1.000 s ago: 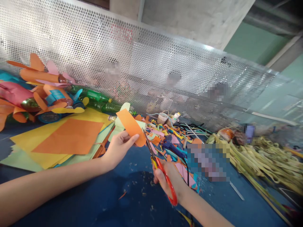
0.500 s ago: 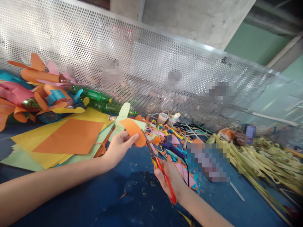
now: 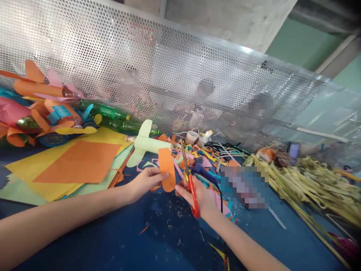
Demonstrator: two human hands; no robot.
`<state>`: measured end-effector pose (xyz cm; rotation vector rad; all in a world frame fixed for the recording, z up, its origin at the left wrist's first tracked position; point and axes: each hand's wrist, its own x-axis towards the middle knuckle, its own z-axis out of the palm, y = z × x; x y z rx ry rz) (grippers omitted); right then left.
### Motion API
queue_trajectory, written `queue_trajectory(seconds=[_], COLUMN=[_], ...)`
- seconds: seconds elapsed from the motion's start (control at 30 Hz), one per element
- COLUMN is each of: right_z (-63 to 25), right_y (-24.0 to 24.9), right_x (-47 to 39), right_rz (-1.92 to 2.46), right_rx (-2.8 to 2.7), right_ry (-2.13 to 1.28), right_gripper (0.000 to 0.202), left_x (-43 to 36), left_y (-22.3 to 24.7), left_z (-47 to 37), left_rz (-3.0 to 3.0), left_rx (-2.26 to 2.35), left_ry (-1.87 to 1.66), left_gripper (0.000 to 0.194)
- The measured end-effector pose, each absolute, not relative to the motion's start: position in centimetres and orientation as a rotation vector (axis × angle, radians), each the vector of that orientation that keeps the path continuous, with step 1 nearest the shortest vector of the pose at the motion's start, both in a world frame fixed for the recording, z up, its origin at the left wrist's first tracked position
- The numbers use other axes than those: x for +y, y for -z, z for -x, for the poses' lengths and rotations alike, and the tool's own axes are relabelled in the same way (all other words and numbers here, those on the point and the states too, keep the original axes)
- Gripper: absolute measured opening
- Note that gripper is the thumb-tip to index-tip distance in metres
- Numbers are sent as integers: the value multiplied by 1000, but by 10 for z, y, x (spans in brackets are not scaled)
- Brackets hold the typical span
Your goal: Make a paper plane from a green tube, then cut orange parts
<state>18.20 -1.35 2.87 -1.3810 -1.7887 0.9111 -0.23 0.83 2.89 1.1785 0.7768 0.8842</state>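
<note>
My left hand (image 3: pixel 148 182) pinches an orange paper strip (image 3: pixel 167 169) with a rounded lower end. Beside it on the right, my right hand (image 3: pixel 197 194) holds red-handled scissors (image 3: pixel 192 192), their blades pointing up and away, clear of the strip. The fingertips of my right hand are close to the strip's rounded end. Behind the strip lies a bottle wrapped in pale green paper (image 3: pixel 152 145), with pale green wing shapes on its sides.
Paper sheets (image 3: pixel 79 165) are stacked at the left, below paper-covered bottles (image 3: pixel 50 90) and green bottles (image 3: pixel 113 113). Paper scraps, a blue glue gun (image 3: pixel 205 173) and white containers (image 3: pixel 191 137) lie ahead. Dried leaves (image 3: pixel 316 188) cover the right. A perforated metal panel (image 3: pixel 175 64) stands behind.
The orange strip has turned more upright and moved slightly down in my left hand. The scissors have come away from its edge and point more upward. The whole view has shifted slightly.
</note>
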Motion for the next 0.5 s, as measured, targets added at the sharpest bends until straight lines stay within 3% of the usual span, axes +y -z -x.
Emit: queue_trajectory(seconds=[0.17,0.5], right_z=[-179,-176], right_y=[-26,-21], right_x=[-17,-25], right_rz=[1323,1261], right_rx=[-1702,-1783], right_ry=[-1010,-1275], right_gripper=[34,37], left_x=[6,12], left_y=[-28,-34], left_z=[3,8], left_rz=[-1349,-1263], left_rx=[730,892], left_ry=[-804,-1164], left_gripper=[21,34])
